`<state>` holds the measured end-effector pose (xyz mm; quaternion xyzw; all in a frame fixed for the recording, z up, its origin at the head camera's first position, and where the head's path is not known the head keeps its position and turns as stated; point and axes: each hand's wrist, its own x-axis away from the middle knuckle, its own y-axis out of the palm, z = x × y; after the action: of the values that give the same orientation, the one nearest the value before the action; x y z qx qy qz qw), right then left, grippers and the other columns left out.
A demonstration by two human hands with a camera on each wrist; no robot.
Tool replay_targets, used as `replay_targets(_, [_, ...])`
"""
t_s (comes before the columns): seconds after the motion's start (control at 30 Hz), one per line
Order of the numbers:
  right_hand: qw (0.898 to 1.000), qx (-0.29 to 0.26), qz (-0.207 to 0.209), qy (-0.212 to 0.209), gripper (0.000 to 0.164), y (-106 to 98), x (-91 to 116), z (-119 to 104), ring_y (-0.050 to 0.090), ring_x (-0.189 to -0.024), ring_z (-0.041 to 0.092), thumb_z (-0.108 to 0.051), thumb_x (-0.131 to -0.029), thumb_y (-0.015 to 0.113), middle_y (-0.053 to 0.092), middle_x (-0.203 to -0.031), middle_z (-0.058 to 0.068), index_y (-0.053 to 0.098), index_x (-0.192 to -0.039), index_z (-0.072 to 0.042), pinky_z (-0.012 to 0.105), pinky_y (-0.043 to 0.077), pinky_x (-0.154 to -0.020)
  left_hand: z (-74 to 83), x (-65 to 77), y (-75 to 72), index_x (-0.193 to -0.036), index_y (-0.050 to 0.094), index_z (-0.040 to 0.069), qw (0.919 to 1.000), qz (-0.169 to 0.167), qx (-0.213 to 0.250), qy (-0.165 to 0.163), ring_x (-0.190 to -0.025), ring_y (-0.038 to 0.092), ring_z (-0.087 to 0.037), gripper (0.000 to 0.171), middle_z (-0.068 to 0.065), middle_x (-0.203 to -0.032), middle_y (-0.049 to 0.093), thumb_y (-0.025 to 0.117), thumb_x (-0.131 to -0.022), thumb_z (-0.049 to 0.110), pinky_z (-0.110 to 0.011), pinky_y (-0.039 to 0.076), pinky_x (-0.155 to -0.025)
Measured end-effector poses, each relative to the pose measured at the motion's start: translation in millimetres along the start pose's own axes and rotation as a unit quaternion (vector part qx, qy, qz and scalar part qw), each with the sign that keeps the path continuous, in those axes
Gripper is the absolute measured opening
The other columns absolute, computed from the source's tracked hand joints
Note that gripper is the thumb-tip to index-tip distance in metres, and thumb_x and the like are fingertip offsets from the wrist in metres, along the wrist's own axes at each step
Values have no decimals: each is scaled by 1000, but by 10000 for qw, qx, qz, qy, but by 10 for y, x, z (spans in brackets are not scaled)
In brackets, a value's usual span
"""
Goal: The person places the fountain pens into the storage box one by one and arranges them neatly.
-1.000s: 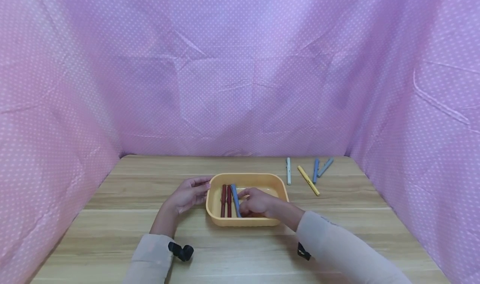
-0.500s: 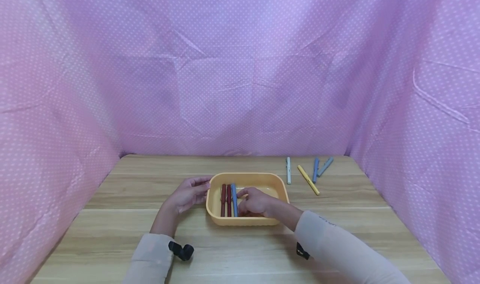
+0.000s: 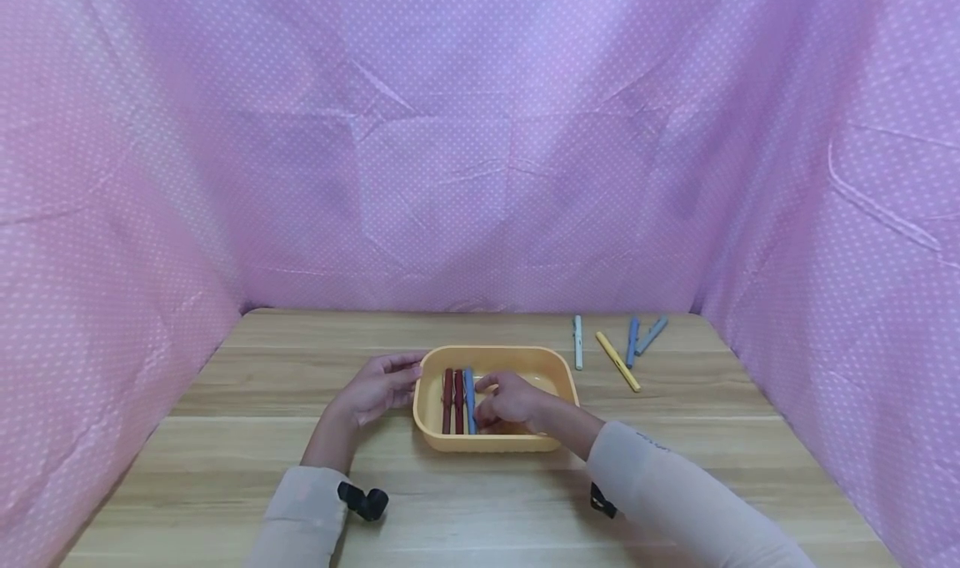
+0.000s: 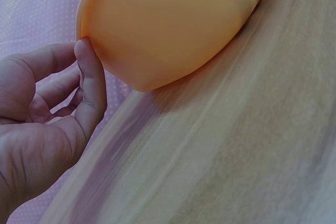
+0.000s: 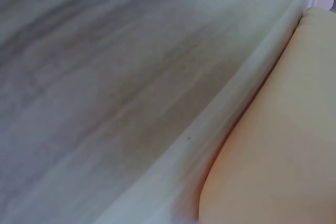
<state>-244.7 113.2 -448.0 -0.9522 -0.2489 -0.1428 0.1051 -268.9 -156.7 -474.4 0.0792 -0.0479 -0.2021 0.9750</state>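
Pink dotted cloth (image 3: 480, 176) walls in the wooden tabletop (image 3: 225, 434); midway between its side edges sits a smooth, round-cornered yellow tray (image 3: 495, 444). The left hand (image 3: 377, 391) pinches its left rim, the thumb tip plain only in the left wrist view. Inside, the right hand (image 3: 512, 403) is at a slim blue pen (image 3: 469, 397), whether gripping I can't tell, alongside two dark-red pens (image 3: 459, 401).

Head looks down; 2 closer wrist views share the tray (image 3: 495, 444).
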Motion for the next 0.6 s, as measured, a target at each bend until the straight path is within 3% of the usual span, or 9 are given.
replay_targets(0.4, [9998,-136,-139,-104,47,-181,11,-84,66,-81,27,12,-93,57,65,-100,21,44,-138,13,41,62,-79,4,21,-1,-149,43,-9,10000,23,-61,-22,-90,66,-15,49,-14,-120,66,58,-105,7,-30,59,-81])
replay_targets(0.6, [9995,33,-114,-280,41,-457,81,-235,67,-101,38,1,-98,61,63,-119,29,50,-136,13,43,61,-86,11,4,15,-149,43,-8,9999,15,-138,-36,-92,66,-16,50,-19,-124,63,58,-104,7,-29,59,-81])
